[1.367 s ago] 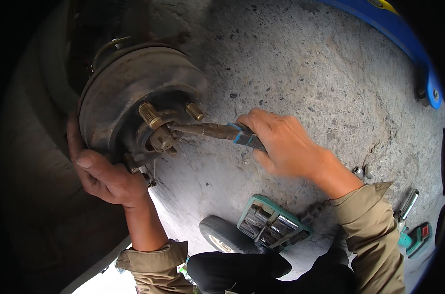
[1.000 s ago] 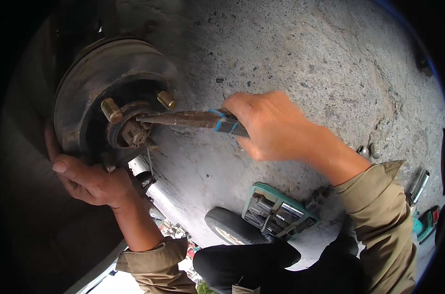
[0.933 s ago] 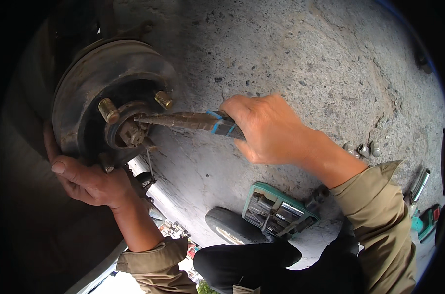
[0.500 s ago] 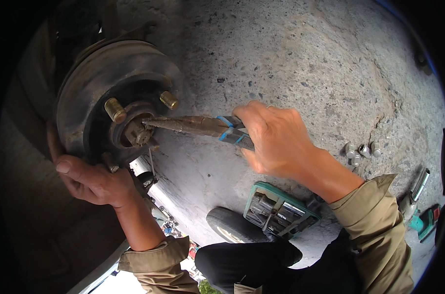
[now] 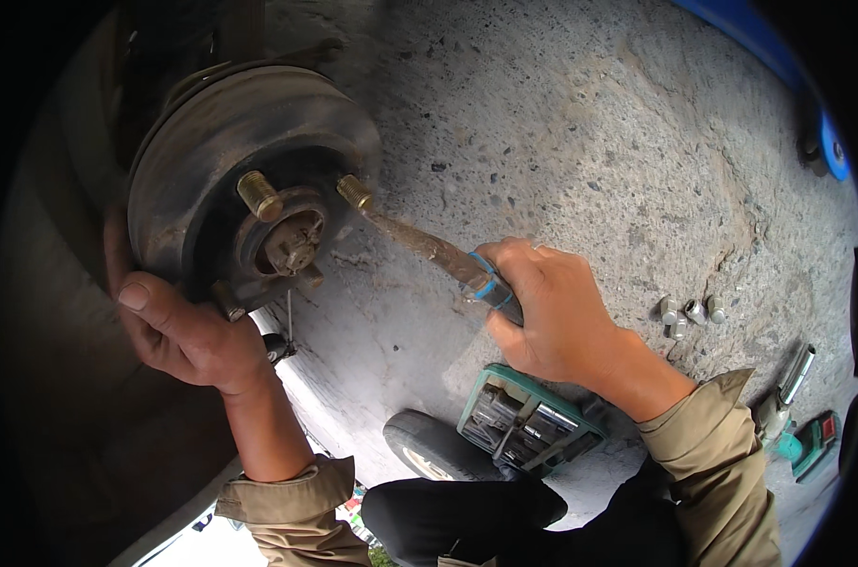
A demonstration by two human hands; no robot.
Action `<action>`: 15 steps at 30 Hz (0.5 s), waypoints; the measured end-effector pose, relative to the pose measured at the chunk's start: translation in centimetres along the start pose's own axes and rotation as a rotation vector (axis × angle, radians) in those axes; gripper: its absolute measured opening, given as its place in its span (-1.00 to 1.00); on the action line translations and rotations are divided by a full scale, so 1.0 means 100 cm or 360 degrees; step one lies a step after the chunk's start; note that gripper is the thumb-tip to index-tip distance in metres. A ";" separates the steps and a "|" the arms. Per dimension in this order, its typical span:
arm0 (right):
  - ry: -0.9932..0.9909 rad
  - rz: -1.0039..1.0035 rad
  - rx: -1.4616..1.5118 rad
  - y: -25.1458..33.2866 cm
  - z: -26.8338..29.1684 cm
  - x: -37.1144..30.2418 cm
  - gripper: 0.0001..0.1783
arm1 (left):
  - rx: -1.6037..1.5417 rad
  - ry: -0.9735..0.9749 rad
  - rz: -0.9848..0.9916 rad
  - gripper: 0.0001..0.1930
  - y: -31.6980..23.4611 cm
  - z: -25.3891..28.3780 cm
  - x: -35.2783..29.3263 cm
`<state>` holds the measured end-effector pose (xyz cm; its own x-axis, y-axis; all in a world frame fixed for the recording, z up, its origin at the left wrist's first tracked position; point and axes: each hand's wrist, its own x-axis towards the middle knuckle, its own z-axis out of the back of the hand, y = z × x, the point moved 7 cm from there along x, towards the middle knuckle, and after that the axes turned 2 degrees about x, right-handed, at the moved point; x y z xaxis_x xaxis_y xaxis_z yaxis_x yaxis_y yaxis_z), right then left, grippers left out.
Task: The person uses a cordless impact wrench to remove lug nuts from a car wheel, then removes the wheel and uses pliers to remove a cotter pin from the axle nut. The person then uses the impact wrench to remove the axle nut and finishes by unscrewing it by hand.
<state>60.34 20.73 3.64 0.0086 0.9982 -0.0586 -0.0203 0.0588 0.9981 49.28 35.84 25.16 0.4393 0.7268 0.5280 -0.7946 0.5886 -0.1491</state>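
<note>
"What's different from half a second ago?"

"The pliers (image 5: 429, 250). Their tips were in at the hub centre (image 5: 292, 248); now they've come out to the end of the stud nearest the right hand (image 5: 561, 321). Whether they touch it, I can't tell."

"Anything between the jaws?"

"They look together, but I can't tell if they pinch something."

"And the hands?"

"The right is closed around the plier handles, back of the hand upward, forearm slanting in from the lower right. The left hand (image 5: 197, 335) is clamped on the rim of the brake drum (image 5: 202, 161), as before, thumb on the front face, other fingers reaching around the edge, forearm rising from below."

"Count things for me."

"One drum, just above the left hand. Three studs (image 5: 259, 196) show plainly, plus a short stub below the hub centre. Four nuts (image 5: 676, 327) on the ground, to the right of the right wrist. Below the right hand, one green socket case (image 5: 523, 380) and one tyre (image 5: 419, 444). One teal power tool (image 5: 786, 444) beyond the right cuff."
</note>
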 end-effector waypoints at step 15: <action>-0.0243 -0.0408 0.0881 -0.009 -0.015 0.017 -0.65 | -0.0087 0.0014 -0.0085 -0.25 -0.003 0.000 0.000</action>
<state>58.87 22.37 2.65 0.0882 0.9381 -0.3349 0.5215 0.2429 0.8179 49.51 35.68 25.15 0.4843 0.6967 0.5292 -0.7459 0.6449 -0.1665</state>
